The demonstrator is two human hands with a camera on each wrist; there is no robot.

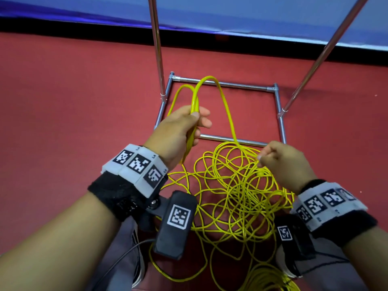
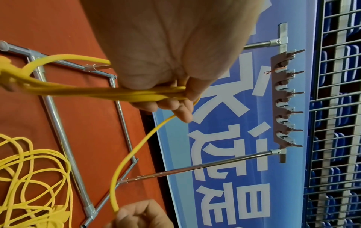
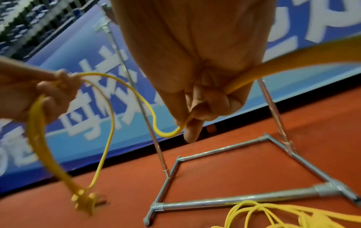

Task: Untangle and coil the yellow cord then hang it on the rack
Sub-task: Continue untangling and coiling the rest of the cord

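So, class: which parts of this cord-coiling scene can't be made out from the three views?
- Rack top: cut off by the head view's upper edge.
- Cord far end: lost in the tangle, which runs off the head view's bottom edge.
- Plug: blurred in the right wrist view.
- Left hand fingers: mostly hidden behind the palm, left wrist view.

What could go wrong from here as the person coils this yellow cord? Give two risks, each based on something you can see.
1. Most of the yellow cord lies in a crossed pile on the red floor; pulling with the right hand may tighten a knot.
2. The left hand holds only a few loops; they could slip from its fingers.
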